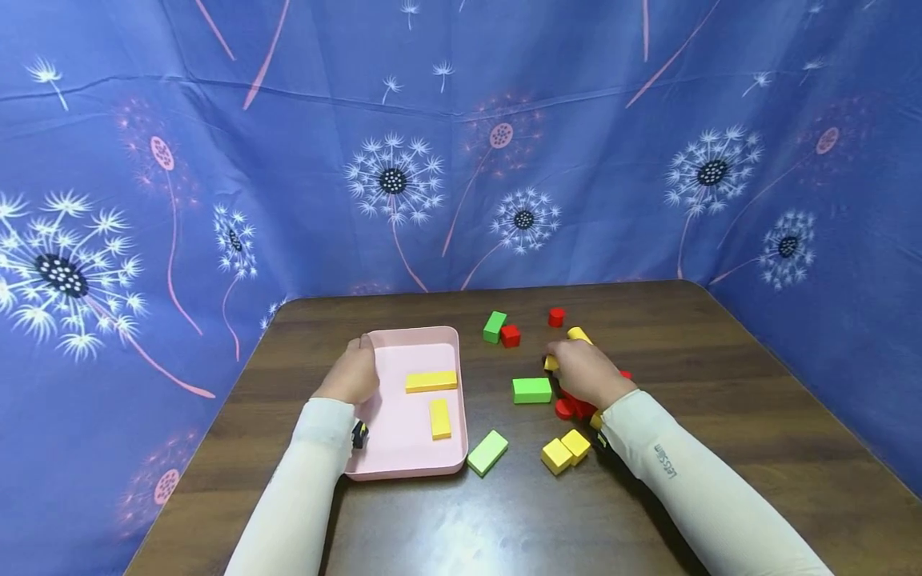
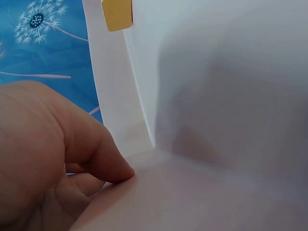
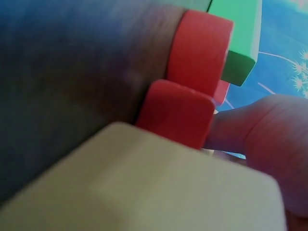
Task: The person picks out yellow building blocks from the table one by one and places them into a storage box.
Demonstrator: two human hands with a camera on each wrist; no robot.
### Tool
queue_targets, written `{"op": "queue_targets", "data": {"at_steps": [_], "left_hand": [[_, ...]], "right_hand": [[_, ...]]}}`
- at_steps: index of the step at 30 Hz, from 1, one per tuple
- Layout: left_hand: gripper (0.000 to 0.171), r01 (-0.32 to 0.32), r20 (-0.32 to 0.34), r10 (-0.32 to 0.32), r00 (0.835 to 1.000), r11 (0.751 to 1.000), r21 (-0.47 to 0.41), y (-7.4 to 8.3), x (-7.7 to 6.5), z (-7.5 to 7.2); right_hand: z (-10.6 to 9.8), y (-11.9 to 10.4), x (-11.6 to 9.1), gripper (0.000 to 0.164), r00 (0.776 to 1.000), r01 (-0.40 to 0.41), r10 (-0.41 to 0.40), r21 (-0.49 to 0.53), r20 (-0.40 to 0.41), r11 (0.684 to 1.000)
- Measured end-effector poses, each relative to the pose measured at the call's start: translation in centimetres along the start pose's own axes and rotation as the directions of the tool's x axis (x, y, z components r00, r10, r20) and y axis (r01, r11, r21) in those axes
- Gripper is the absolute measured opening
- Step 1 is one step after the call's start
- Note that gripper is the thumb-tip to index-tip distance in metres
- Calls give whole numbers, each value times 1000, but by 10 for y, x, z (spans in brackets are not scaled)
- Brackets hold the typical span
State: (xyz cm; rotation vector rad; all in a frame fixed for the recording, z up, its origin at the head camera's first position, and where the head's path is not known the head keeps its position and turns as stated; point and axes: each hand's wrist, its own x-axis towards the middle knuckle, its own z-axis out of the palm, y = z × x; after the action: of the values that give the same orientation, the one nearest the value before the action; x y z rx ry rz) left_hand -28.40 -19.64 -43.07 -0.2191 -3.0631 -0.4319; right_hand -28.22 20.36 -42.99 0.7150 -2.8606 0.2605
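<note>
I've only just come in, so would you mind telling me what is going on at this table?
A person's left hand holds the left edge of a pink tray, in which two yellow blocks lie. The right hand is down over red pieces to the tray's right, with a yellow piece at its fingertips; whether it grips that piece is hard to tell. Green blocks and two yellow cubes lie outside the tray on the wooden table.

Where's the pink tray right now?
In the head view, the pink tray is on the table, left of the loose green blocks, with two yellow blocks inside and the left hand pinching its left rim.
</note>
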Motion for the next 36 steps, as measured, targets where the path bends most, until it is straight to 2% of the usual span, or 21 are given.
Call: {"op": "queue_targets", "data": {"at_steps": [3, 8, 19, 26, 36], "left_hand": [[62, 9, 3, -9, 1000, 1000, 4, -2, -1, 0], [63, -25, -12, 25, 1000, 999, -20, 1, 1, 0], [62, -16, -6, 16, 1000, 1000, 0, 0, 4, 2], [63, -8, -7, 8, 1000, 1000, -1, -2, 5, 2], [63, -3, 13, 3, 1000, 1000, 3, 1, 2, 0]], "right_hand": [[2, 1, 3, 30, 1000, 30, -30, 14, 8, 999], [-2, 5, 4, 37, 1000, 10, -10, 9, 4, 1000], [-9, -5, 9, 32, 999, 43, -43, 3, -25, 999], [-16, -14, 12, 22, 998, 50, -51, -11, -33, 999], [-26, -25, 14, 24, 997, 61, -61, 5, -38, 998]]}}
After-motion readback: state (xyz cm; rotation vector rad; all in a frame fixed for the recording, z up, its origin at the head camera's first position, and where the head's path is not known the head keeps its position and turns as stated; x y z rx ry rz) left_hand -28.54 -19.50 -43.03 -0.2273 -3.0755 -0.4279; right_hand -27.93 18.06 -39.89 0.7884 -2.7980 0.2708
